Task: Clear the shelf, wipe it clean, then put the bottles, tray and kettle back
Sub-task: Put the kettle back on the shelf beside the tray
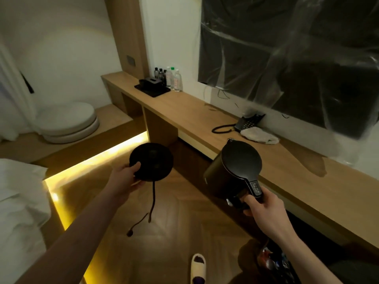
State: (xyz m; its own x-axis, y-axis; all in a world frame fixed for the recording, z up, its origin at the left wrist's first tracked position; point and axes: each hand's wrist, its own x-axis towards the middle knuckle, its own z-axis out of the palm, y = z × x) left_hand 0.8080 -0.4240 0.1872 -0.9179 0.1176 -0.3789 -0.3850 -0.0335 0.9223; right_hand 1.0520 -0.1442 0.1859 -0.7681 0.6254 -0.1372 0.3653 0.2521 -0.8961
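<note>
Kettle [231, 171] hangs from the right hand [260, 208] gripping its handle; the left hand [129, 177] pinches the base [151, 161], and the shelf [205, 111] lies ahead-right, nearer the right hand.

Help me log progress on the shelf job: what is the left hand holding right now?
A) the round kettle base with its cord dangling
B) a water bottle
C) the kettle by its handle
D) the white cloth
A: the left hand grips the round black kettle base, cord hanging; the right hand holds the kettle.
</note>
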